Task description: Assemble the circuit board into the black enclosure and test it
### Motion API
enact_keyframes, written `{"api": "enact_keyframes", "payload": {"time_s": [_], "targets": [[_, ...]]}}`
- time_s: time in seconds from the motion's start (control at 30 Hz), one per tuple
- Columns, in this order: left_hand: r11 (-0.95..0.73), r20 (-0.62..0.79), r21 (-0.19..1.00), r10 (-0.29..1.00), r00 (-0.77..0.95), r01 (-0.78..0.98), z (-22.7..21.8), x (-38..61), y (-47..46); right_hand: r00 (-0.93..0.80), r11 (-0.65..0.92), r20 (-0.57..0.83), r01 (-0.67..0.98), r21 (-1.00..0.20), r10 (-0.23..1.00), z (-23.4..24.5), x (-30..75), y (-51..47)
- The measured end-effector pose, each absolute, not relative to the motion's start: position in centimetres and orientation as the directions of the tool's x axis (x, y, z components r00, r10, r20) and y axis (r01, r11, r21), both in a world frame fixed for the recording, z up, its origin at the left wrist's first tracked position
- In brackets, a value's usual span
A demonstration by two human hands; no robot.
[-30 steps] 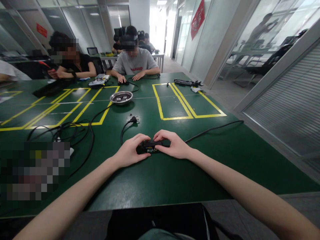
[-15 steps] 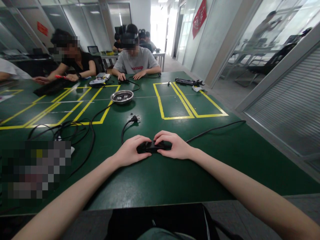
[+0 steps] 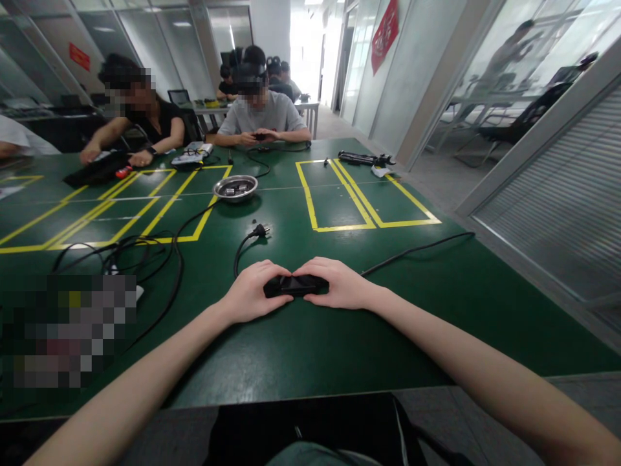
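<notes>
Near the front middle of the green table [image 3: 369, 349], a black power adapter [image 3: 297, 285] lies between my hands. My left hand [image 3: 252, 294] grips its left end, thumb on the near side and fingers on the far side. Around the right end, my right hand [image 3: 339, 285] is closed in the same way, and the fingertips of both hands almost meet on the far edge. A cord with a black plug [image 3: 261, 230] curves out beyond my left hand. Another black cable [image 3: 417, 251] runs from behind my right hand toward the table's right edge.
A steel bowl [image 3: 235, 188] with small metal parts stands farther back. Coiled black cables [image 3: 140, 255] lie at left, beside a blurred-out area. Yellow tape [image 3: 344, 228] marks rectangles on the table. A folded black tripod-like item [image 3: 363, 158] lies at the back right. Two people work across the table.
My right fingers have shifted slightly left along the adapter, closer to my left fingertips. Across the table, one person has raised a small dark object in both hands; another has lowered a red item.
</notes>
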State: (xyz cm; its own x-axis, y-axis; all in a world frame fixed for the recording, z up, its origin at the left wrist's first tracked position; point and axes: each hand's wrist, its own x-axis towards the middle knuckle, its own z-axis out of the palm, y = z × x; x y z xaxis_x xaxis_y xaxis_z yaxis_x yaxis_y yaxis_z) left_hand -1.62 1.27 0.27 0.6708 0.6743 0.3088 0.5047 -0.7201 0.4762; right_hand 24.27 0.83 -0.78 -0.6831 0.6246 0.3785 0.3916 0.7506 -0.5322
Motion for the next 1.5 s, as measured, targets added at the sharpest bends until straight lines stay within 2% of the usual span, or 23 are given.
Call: {"api": "enact_keyframes", "payload": {"time_s": [0.33, 0.6, 0.7, 0.87, 0.97, 1.03, 1.1, 1.17, 1.23, 1.3, 1.37, 1.43, 1.5], "targets": [[-0.752, 0.308, 0.384, 0.651, 0.694, 0.536, 0.2, -0.9, 0.9, -0.690, 0.752, 0.315, 0.535, -0.386, 0.652, -0.7, 23.9, 0.9], [-0.759, 0.250, 0.207, 0.651, 0.717, 0.617, 0.0, -0.3, 0.8, -0.723, 0.789, 0.315, 0.553, -0.268, 0.614, -0.8, 24.0, 0.9], [-0.786, 0.247, 0.135, 0.617, 0.748, 0.604, 0.3, -0.4, 0.8, -0.738, 0.799, 0.306, 0.567, -0.203, 0.601, -0.3, 24.2, 0.6], [-0.860, 0.293, 0.008, 0.490, 0.821, 0.511, 0.5, -0.6, 1.0, -0.751, 0.807, 0.298, 0.570, -0.156, 0.589, 0.2, 24.2, 0.3], [-0.865, 0.323, -0.017, 0.470, 0.822, 0.501, 0.5, -0.7, 1.0, -0.759, 0.815, 0.311, 0.567, -0.116, 0.572, 0.2, 24.1, 0.3], [-0.861, 0.321, 0.008, 0.484, 0.814, 0.509, 0.5, -0.8, 1.0, -0.764, 0.821, 0.324, 0.565, -0.083, 0.558, 0.1, 24.1, 0.3], [-0.847, 0.322, 0.088, 0.522, 0.790, 0.525, 0.6, -0.7, 0.8, -0.778, 0.832, 0.337, 0.555, -0.029, 0.531, 0.0, 24.1, 0.3], [-0.792, 0.303, 0.245, 0.611, 0.732, 0.559, 0.8, -0.5, 0.5, -0.800, 0.846, 0.356, 0.531, 0.047, 0.483, -0.1, 24.3, 0.3], [-0.664, 0.207, 0.432, 0.732, 0.649, 0.611, 1.1, -0.3, 0.2, -0.819, 0.854, 0.375, 0.507, 0.119, 0.434, -0.2, 24.4, 0.3], [-0.546, 0.086, 0.526, 0.797, 0.597, 0.652, 1.4, -0.1, 0.0, -0.822, 0.852, 0.392, 0.501, 0.152, 0.413, -0.3, 24.5, 0.4], [-0.481, 0.035, 0.620, 0.807, 0.590, 0.620, 1.5, -0.1, 0.0, -0.809, 0.844, 0.398, 0.519, 0.136, 0.433, -0.4, 24.4, 0.5], [-0.473, 0.078, 0.682, 0.805, 0.588, 0.558, 1.3, -0.1, 0.1, -0.785, 0.832, 0.379, 0.551, 0.064, 0.491, -0.4, 24.1, 0.6], [-0.539, 0.179, 0.631, 0.801, 0.572, 0.558, 0.9, -0.3, 0.3, -0.751, 0.811, 0.346, 0.583, -0.053, 0.562, -0.4, 23.9, 0.6]]}}
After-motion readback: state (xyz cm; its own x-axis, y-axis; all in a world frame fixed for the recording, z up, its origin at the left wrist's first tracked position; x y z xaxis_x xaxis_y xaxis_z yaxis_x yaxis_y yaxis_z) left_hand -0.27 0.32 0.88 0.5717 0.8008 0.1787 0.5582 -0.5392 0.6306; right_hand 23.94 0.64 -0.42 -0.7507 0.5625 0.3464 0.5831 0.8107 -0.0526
